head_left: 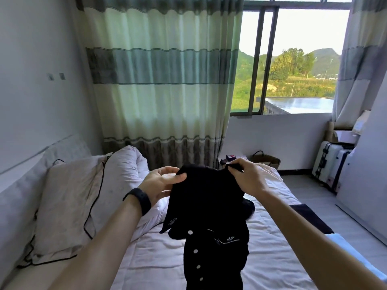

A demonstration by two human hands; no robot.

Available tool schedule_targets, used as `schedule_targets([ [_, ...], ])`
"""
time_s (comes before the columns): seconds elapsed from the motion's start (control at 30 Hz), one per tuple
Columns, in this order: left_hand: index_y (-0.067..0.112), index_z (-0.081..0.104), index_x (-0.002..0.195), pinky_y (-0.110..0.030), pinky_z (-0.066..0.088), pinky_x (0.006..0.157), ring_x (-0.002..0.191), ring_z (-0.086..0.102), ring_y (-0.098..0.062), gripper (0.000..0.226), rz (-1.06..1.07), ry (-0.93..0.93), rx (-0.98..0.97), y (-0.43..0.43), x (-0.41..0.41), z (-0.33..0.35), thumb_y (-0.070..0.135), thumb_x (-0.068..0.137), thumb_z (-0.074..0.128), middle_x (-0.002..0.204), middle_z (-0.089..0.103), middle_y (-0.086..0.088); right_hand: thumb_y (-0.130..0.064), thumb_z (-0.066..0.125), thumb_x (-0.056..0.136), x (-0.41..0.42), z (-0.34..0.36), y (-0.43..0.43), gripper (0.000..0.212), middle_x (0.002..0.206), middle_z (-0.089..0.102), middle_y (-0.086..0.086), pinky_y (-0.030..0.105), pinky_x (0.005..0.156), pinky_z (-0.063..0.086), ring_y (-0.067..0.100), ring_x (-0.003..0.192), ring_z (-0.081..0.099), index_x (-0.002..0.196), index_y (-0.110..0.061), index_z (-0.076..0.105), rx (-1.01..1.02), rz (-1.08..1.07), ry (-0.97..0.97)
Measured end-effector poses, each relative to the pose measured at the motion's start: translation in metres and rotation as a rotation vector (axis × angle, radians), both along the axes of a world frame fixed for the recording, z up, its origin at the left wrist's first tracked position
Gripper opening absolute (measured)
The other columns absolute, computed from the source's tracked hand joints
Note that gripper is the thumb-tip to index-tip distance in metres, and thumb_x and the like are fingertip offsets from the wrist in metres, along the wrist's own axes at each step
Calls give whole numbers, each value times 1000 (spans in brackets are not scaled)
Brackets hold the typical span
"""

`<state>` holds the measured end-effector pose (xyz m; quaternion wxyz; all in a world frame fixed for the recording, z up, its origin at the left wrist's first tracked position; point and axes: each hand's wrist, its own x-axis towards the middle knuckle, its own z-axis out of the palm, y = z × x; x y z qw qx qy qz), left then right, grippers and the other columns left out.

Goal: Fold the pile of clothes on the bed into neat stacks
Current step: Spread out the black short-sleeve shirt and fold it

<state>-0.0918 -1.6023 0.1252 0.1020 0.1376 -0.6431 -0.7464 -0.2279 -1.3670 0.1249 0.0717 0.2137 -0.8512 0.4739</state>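
- Our left hand (161, 183) pinches the top left corner of the black garment (205, 206), with the thumb on the near face and the other fingers (167, 170) behind the cloth.
- Our right hand (249, 178) nips the top right corner, its fingers (234, 166) curled tight round a thin edge.
- Both sets of fingers hold at about the same height, so the cloth hangs between them. We judge this is to open it out and find its shape before a first fold.
- Below the fingers the garment drops toward us, with a row of white buttons (195, 251) running down it. We cannot tell whether its hem rests on the bed (272, 258).
- Just below the right fingers, behind the garment, a dark heap (248, 208) lies on the bed, likely more of the pile.
- Left of the left fingers lie a pillow (69, 206) and a bunched quilt (125, 168), which leaves flat sheet under our hands for folding.
- Out past the right fingers a dark cloth (310, 218) lies at the bed's edge.
- We see no neat stack, so we judge the task to be at an early stage.
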Motion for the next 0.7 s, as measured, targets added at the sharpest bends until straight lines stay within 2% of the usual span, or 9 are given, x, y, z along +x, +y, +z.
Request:
schedule_targets([
  [0.03,19,68,92,-20,55,57,68,70,-10,27,34,24,-13,2,-3,4,14,72,87,85,76,0,-33,70,93,2,-5,-5,4,98,72,-7,32,84,51,18,96,66,95,-31,67,73,-15,27],
  [0.1,17,71,87,-19,54,58,68,71,-11,24,101,69,-106,7,-11,11,12,71,88,85,77,-2,-64,65,84,14,-9,-16,37,94,73,-9,33,78,54,14,91,68,97,-29,65,76,17,-24],
  [0.17,17,72,83,-18,55,63,70,71,-10,25,147,90,-258,14,-19,15,13,68,91,83,77,-1,-90,56,68,31,-1,-31,71,88,77,0,27,62,56,13,77,71,97,-26,70,-37,187,-330],
  [0.2,18,71,81,-19,55,67,72,71,-10,27,156,93,-330,17,-22,15,14,66,93,81,77,-1,-93,56,67,38,3,-39,78,89,78,2,26,58,55,14,74,72,98,-23,73,-67,285,-505],
  [0.27,21,67,81,-22,55,73,72,69,-11,33,149,97,-443,24,-27,13,13,63,94,77,74,2,-80,65,77,45,6,-50,69,92,78,4,27,62,58,17,77,75,101,-17,77,-142,396,-665],
  [0.4,21,60,85,-30,54,76,70,63,-12,44,140,79,-596,23,-24,2,13,59,94,69,67,8,-32,71,95,47,5,-64,24,85,71,8,27,71,61,16,75,71,100,-9,77,-271,453,-653],
  [0.47,19,58,90,-23,54,69,66,65,-8,48,101,106,-548,19,-18,-6,12,60,95,66,68,7,-21,68,97,47,5,-66,13,83,71,7,28,69,60,17,76,72,97,-11,75,-249,459,-643],
  [0.6,16,55,91,-16,52,63,64,66,-3,42,147,139,-383,15,-9,-27,10,68,91,67,69,7,-14,58,102,52,-1,-79,16,83,70,9,29,66,62,17,71,72,91,-10,68,-269,378,-614],
  [0.7,13,55,88,-17,51,61,61,64,-4,33,237,114,-279,-1,1,-63,7,76,85,69,68,6,-12,49,106,51,-4,-84,21,84,70,10,29,64,62,17,67,74,92,-7,64,-445,329,-666],
])
